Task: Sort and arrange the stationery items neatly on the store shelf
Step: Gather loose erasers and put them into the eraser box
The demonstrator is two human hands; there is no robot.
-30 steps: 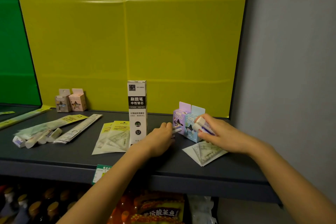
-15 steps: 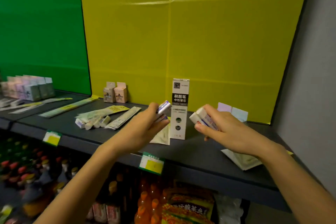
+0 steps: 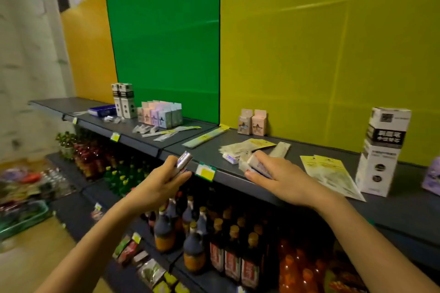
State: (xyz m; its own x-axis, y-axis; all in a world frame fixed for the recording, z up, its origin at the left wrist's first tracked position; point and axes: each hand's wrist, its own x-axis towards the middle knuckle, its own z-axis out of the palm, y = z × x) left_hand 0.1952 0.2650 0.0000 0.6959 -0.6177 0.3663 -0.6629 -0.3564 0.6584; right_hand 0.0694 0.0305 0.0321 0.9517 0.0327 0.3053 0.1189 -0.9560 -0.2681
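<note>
Gripping a small silver-purple pack in the left hand, raised just in front of the shelf, off its front edge. Clasping a white eraser with a purple sleeve in the right hand, low over the front edge, just beside the loose eraser pile. Brought both here within the last second from the shelf's right end, past the tall refill box. Probably grouping like with like: right one down first, then the left. Better laid square to the pile than dropped on it
</note>
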